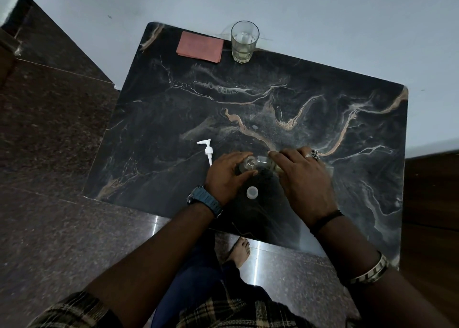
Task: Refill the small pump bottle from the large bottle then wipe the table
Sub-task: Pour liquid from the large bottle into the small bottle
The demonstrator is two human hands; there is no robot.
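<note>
My left hand (pixel 227 177) is wrapped around the small clear bottle (pixel 247 165), which stands upright with its mouth open near the table's front edge. My right hand (pixel 304 176) holds the large clear bottle (pixel 267 162) tipped sideways, its neck at the small bottle's mouth; most of its body is hidden under my fingers. The white pump head (pixel 207 151) lies flat on the table just left of my left hand. A small white cap (pixel 252 192) sits between my wrists.
The dark marble table (pixel 273 104) stands against a pale wall. A folded red cloth (pixel 200 46) lies at the back left, with a drinking glass (pixel 244 41) holding some liquid beside it. Brown stone floor surrounds the table; my bare foot (pixel 239 250) is below.
</note>
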